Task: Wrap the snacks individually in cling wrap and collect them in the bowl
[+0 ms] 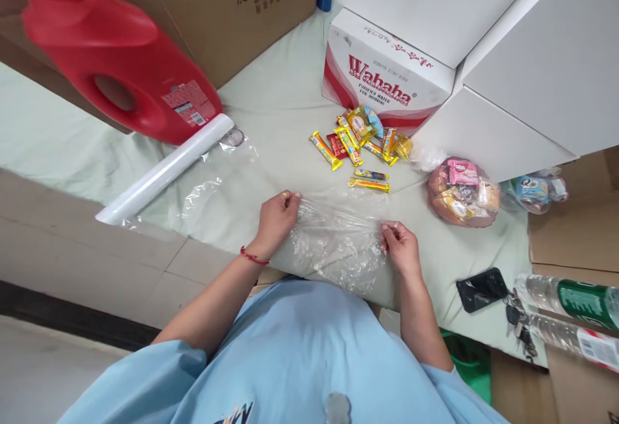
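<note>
A clear plastic bag point(338, 243) is stretched between my two hands, close to my body at the table's front edge. My left hand point(280, 218) pinches its upper left corner; a red cord circles that wrist. Its upper right corner is pinched by my right hand point(400, 243). Just beyond the bag lie two small wrapped snack bars point(369, 185). Farther back is a loose pile of wrapped snacks point(358, 126), mostly yellow, with one yellow bar point(325, 151) at its left. To the left rests a roll of clear plastic bags point(167, 169), its loose end spread on the cloth.
A red jug point(140, 57) and a brown carton point(203, 11) stand at the left. A Wahaha water box point(382, 76) is behind the snacks. Rightward are a filled snack bag point(463, 192), a black phone point(482, 289), keys point(520, 321) and plastic bottles point(575, 298).
</note>
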A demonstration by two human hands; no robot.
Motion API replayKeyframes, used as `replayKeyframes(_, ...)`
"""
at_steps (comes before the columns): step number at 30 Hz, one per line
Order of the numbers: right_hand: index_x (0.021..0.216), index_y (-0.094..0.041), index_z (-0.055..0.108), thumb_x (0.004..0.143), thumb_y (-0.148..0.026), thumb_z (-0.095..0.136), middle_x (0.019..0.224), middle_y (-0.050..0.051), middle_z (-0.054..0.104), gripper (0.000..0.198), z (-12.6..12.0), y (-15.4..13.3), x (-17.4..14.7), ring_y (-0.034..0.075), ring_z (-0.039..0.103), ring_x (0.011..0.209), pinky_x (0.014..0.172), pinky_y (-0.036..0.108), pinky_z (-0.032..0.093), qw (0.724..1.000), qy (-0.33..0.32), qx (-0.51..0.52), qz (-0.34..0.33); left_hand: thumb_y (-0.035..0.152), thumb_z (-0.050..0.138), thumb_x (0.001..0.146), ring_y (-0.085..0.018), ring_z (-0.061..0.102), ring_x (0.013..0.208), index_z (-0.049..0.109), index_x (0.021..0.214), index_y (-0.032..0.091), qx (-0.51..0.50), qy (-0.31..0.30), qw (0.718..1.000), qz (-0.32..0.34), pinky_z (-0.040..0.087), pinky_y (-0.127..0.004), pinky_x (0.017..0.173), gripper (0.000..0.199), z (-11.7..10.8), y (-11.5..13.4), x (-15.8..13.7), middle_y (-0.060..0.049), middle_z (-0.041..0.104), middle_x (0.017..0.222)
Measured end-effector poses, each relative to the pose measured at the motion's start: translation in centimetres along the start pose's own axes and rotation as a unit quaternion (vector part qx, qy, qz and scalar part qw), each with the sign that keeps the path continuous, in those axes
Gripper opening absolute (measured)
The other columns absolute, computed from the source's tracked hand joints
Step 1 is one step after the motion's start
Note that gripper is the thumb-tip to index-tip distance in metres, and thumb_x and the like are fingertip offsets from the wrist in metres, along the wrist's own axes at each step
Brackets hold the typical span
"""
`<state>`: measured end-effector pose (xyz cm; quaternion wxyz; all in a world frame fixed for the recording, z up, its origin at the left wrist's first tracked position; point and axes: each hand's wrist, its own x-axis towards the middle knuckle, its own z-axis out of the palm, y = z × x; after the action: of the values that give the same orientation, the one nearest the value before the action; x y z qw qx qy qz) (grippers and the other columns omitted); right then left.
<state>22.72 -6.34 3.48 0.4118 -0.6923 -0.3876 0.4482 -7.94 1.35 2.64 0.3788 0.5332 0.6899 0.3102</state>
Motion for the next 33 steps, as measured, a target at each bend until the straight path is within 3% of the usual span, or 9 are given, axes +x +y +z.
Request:
replayKeyframes(4, 0.098, -0.021, 0.073, 0.089, -0.058, 0.067, 0.066, -0.003, 0.062, 0.038, -0.2, 1.4, -0.1, 0.014, 0.056, 0.051, 0.053, 0.027, 0.047, 0.996, 0.005, -0.091, -0.024, 0.041, 0.057, 0.095, -0.022, 0.063, 0.079, 0.066, 0.097, 0.020, 0.074, 0.096, 0.990, 0.076, 0.049, -0.036, 0.076, 0.023, 0.5, -0.5, -0.8, -0.008, 0.069, 0.091)
replayKeyframes(7, 0.101, -0.021, 0.074, 0.090, -0.058, 0.065, 0.070, -0.002, 0.065, 0.040, 0.0, 1.8, -0.2, 0.015, 0.058, 0.055, 0.056, 0.027, 0.049, 0.994, 0.004, -0.103, -0.024, 0.030, 0.060, 0.093, -0.030, 0.065, 0.112, 0.068, 0.115, 0.017, 0.116, 0.159, 0.957, 0.213, 0.050, -0.047, 0.099, 0.027, 0.9, -0.6, -1.6, -0.017, 0.069, 0.118)
replayKeyframes(11, 0.102, -0.021, 0.074, 0.089, -0.060, 0.066, 0.070, -0.002, 0.065, 0.041, -0.3, 1.7, 0.1, 0.016, 0.058, 0.058, 0.056, 0.027, 0.047, 0.995, -0.016, -0.100, -0.025, 0.017, 0.050, 0.098, -0.027, 0.059, 0.138, 0.075, 0.116, 0.028, 0.179, -0.054, 0.903, 0.386, 0.033, -0.055, 0.124, 0.033, 1.0, -0.4, -1.9, -0.009, 0.075, 0.126)
replayKeyframes(13, 0.104, -0.021, 0.074, 0.089, -0.059, 0.067, 0.068, -0.003, 0.064, 0.041, -0.9, 1.5, 0.4, 0.016, 0.057, 0.058, 0.058, 0.028, 0.047, 0.993, -0.015, -0.109, -0.036, 0.022, 0.049, 0.101, -0.029, 0.051, 0.150, 0.073, 0.129, 0.029, 0.207, -0.129, 0.890, 0.386, 0.022, -0.060, 0.131, 0.038, 0.9, -0.5, -1.7, -0.010, 0.069, 0.145)
replayKeyframes(16, 0.109, -0.021, 0.074, 0.087, -0.057, 0.068, 0.066, -0.004, 0.063, 0.042, -2.0, 1.4, 0.9, 0.017, 0.056, 0.059, 0.062, 0.029, 0.046, 0.986, 0.031, -0.151, -0.056, 0.038, 0.052, 0.103, -0.036, 0.040, 0.158, 0.058, 0.154, 0.027, 0.253, -0.130, 0.899, 0.332, 0.008, -0.070, 0.131, 0.052, 0.6, -1.3, -1.7, -0.015, 0.048, 0.167)
replayKeyframes(19, 0.112, -0.021, 0.073, 0.083, -0.056, 0.072, 0.070, -0.003, 0.067, 0.045, -3.3, 1.5, 1.1, 0.018, 0.058, 0.063, 0.068, 0.031, 0.048, 0.975, 0.081, -0.196, -0.062, 0.048, 0.052, 0.104, -0.038, 0.037, 0.159, 0.047, 0.162, 0.029, 0.282, -0.131, 0.894, 0.323, 0.004, -0.073, 0.129, 0.061, 0.2, -2.1, -2.3, -0.015, 0.039, 0.172)
replayKeyframes(25, 0.114, -0.019, 0.073, 0.085, -0.056, 0.067, 0.087, 0.005, 0.074, 0.047, -4.8, 0.4, 1.5, 0.018, 0.059, 0.066, 0.067, 0.032, 0.049, 0.962, 0.164, -0.209, -0.067, 0.049, 0.054, 0.104, -0.038, 0.033, 0.161, 0.046, 0.163, 0.029, 0.292, -0.143, 0.887, 0.328, 0.003, -0.073, 0.129, 0.063, -0.1, -2.3, -3.7, -0.015, 0.033, 0.174)
replayKeyframes(29, 0.098, -0.018, 0.075, 0.088, -0.054, 0.064, 0.082, 0.006, 0.074, 0.039, -3.7, -3.1, 4.0, 0.020, 0.062, 0.069, 0.069, 0.033, 0.048, 0.961, 0.128, -0.222, -0.105, 0.046, 0.057, 0.103, -0.039, 0.034, 0.161, 0.048, 0.162, 0.029, 0.268, -0.144, 0.893, 0.331, 0.003, -0.074, 0.129, 0.062, -0.1, -2.3, -3.5, -0.015, 0.034, 0.174)
replayKeyframes(33, 0.099, -0.019, 0.075, 0.092, -0.050, 0.061, 0.092, 0.008, 0.077, 0.034, -0.3, -7.5, 10.6, 0.021, 0.064, 0.075, 0.076, 0.035, 0.050, 0.939, 0.080, -0.278, -0.188, 0.045, 0.059, 0.102, -0.038, 0.034, 0.160, 0.050, 0.161, 0.029, 0.238, -0.147, 0.901, 0.332, 0.002, -0.074, 0.130, 0.061, -0.1, -2.4, -3.4, -0.015, 0.035, 0.173)
